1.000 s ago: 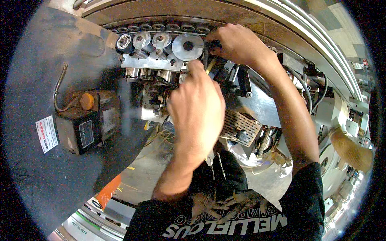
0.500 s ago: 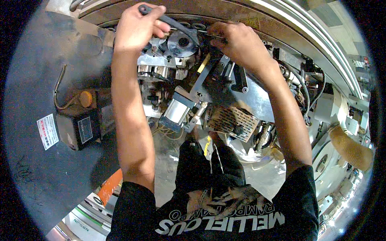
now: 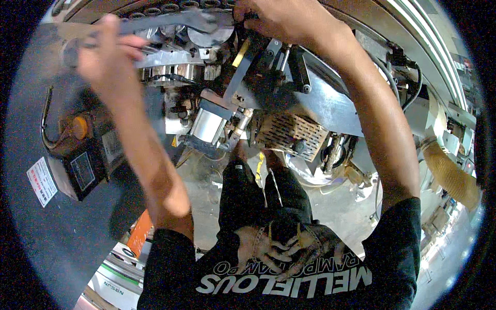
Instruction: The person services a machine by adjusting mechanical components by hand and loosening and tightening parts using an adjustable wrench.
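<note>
My left hand (image 3: 107, 61), smeared by motion, grips the handle end of a long dark wrench (image 3: 173, 21). The wrench points right across the machine, and its head is over a round metal disc (image 3: 212, 36). Up at the top edge, my right hand (image 3: 281, 19) has its fingers curled against a dark part of the machine beside the wrench head. What those fingers hold is hidden in shadow. Below this hand are a black bracket (image 3: 298, 70) and a yellow-marked bar (image 3: 241, 53).
A silver cylinder block (image 3: 207, 124) and a slotted metal plate (image 3: 292, 135) are on the near side of the machine. To the left, a black box (image 3: 82, 173) with an orange knob (image 3: 80, 127) stands on a dark panel. Black cables (image 3: 417, 85) and a tan hose (image 3: 448, 163) lie right.
My left hand has swung left and slightly down, bringing the wrench to a flatter angle. My right hand appears higher and further left. The whole view has shifted a little.
</note>
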Motion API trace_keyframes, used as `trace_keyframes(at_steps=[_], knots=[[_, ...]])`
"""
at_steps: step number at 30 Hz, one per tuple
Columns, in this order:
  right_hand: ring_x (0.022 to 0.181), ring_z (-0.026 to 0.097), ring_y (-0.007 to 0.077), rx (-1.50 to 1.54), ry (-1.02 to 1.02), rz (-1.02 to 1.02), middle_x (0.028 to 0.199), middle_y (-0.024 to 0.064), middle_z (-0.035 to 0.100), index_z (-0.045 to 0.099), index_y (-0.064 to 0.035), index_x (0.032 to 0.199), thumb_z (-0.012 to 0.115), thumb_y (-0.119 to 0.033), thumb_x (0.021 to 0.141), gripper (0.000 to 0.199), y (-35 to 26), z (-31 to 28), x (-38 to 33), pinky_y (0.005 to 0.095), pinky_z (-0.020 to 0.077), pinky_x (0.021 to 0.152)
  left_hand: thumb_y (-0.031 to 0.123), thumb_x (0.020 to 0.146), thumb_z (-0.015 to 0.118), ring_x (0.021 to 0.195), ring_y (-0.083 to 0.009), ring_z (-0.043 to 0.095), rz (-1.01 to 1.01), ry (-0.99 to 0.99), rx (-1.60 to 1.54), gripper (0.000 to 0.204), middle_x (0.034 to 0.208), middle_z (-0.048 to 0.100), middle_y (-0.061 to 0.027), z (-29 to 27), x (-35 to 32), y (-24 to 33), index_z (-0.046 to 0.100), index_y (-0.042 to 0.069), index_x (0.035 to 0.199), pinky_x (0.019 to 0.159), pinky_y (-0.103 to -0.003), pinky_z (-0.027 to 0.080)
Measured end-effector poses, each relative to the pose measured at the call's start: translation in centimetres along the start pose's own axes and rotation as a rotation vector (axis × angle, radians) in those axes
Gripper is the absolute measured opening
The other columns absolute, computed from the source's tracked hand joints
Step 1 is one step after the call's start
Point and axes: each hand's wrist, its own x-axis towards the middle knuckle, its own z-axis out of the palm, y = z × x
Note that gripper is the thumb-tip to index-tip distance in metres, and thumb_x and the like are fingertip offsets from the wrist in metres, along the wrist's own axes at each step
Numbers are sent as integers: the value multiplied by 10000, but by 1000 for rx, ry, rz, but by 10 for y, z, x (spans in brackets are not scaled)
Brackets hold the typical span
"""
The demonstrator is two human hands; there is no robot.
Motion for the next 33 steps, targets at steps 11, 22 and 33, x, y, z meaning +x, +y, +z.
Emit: trace_keyframes(at_steps=[11,22,33], knots=[[847,726,378,-128,-55,-45,876,223,726,726,-21,816,587,-170,862,209,-6,4,30,469,579,726,391,1048,526,517,-167,571,-412,-192,-523,300,769,638,-109,-51,-179,13,530,106,1141,453,-275,521],[881,716,388,-104,-263,-146,923,231,723,722,14,871,551,-201,900,276,-2,12,38,497,568,763,240,1039,593,606,-139,626,-832,-613,-788,243,734,622,-64,142,-294,-59,525,8,1066,582,-310,554],[835,717,276,130,-124,-120,951,167,731,682,-50,1158,717,-232,917,304,20,-6,2,389,547,764,288,934,714,646,-235,688,46,-634,74,227,800,715,-122,29,-138,-9,688,78,1014,594,-365,527]])
